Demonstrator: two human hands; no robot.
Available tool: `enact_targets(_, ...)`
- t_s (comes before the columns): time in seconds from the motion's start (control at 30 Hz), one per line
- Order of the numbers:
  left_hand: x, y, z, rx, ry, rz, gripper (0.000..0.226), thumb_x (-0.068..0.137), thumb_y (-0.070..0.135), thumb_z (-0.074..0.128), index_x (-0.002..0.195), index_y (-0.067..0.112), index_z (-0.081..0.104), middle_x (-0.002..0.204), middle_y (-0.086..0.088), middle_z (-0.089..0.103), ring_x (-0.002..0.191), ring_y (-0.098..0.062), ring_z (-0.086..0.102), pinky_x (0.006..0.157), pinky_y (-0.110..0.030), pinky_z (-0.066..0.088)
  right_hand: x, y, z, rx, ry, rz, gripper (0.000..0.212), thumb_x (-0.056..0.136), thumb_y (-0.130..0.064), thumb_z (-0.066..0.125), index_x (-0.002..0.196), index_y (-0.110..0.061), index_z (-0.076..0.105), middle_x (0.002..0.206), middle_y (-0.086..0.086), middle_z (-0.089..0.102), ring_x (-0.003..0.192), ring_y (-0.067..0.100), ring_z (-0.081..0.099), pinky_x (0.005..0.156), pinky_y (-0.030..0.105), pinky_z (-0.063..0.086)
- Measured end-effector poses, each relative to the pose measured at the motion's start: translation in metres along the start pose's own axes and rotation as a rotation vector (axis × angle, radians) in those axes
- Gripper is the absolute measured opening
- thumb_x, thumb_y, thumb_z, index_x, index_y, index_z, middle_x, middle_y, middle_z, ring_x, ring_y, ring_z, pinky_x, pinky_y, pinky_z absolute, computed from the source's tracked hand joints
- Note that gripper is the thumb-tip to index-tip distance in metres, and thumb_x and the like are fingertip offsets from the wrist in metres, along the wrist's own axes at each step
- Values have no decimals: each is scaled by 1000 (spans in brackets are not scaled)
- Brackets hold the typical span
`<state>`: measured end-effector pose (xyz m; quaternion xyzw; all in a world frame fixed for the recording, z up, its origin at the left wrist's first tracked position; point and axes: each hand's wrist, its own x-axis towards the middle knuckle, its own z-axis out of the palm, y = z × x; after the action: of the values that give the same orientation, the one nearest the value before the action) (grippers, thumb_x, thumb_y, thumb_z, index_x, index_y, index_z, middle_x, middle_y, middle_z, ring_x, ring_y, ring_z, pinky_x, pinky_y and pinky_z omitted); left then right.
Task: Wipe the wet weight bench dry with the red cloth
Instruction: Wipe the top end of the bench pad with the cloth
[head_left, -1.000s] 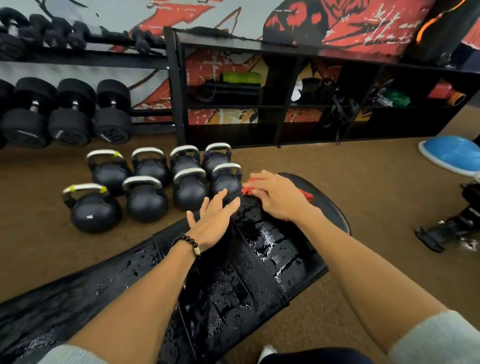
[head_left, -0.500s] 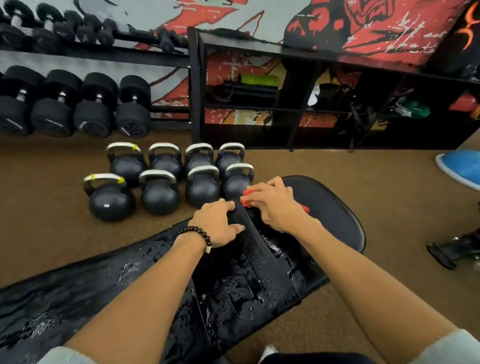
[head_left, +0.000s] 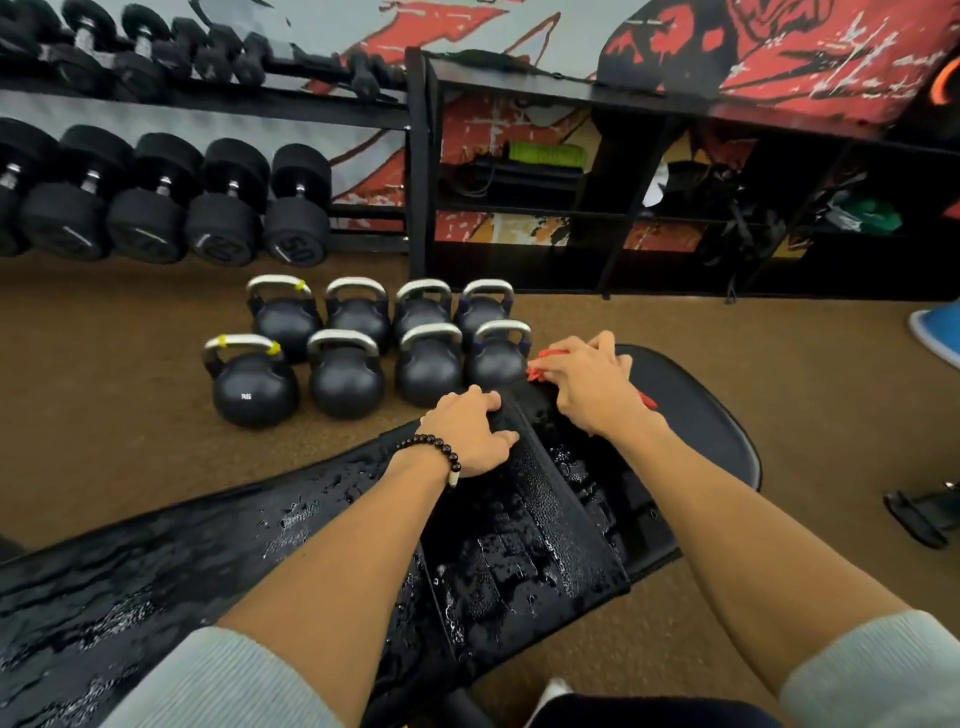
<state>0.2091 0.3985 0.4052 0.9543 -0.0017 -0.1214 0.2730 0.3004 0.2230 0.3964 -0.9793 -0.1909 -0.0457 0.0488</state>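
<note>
The black weight bench (head_left: 524, 561) runs from lower left to the right, its pads beaded with water; the far seat end (head_left: 701, 415) looks dry. My right hand (head_left: 589, 387) presses the red cloth (head_left: 537, 366) flat on the seat pad near its far left edge, and the cloth shows only at the fingertips and beside the wrist. My left hand (head_left: 470, 434), with a bead bracelet, grips the far edge of the bench at the gap between the two pads, fingers curled over it.
Several black kettlebells (head_left: 358, 358) stand on the brown floor just beyond the bench. A dumbbell rack (head_left: 171, 202) lines the back left and a black shelf unit (head_left: 649, 197) the back right. A blue dome (head_left: 937, 332) and a black base (head_left: 922, 512) lie at right.
My left hand went from open and raised to down on the bench edge, fingers curled over it. My right hand stayed on the red cloth at the seat pad.
</note>
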Motion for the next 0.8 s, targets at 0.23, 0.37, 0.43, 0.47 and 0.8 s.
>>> enact_targets(0.23,3,-2,1,7,-13,8,58,95,35,55,149,24,40,153,-2,37,140,-29,33,113,-39,33,-21,10,1,-6,-15,-136,41,97,-18,52,122,-49,63,136,-17,49,104,20,29,84,44,34)
enact_targets(0.37,2,-1,1,8,-19,0,58,94,30,53,150,25,37,158,-1,32,142,-29,30,114,-38,30,-8,-16,-3,-36,-35,-4,41,94,-14,51,121,-40,64,135,-7,49,108,27,30,86,45,34)
enact_targets(0.43,2,-1,1,0,-16,-4,59,94,30,53,151,25,38,157,-1,33,142,-29,31,113,-37,30,-20,-26,5,-43,-62,-97,42,96,-16,50,127,-41,61,137,-8,47,109,26,30,89,45,35)
enact_targets(0.47,2,-1,1,1,-10,-3,58,94,31,53,150,25,38,156,-1,34,141,-29,33,113,-37,31,-28,-21,5,-38,-64,-145,41,97,-19,50,128,-44,61,138,-10,47,109,25,30,89,44,34)
enact_targets(0.8,5,3,4,15,10,-20,55,92,38,56,143,23,43,146,-2,46,135,-29,40,108,-42,38,-31,-19,4,-68,-52,-140,47,98,-16,49,135,-43,55,142,-8,45,112,29,32,87,43,32)
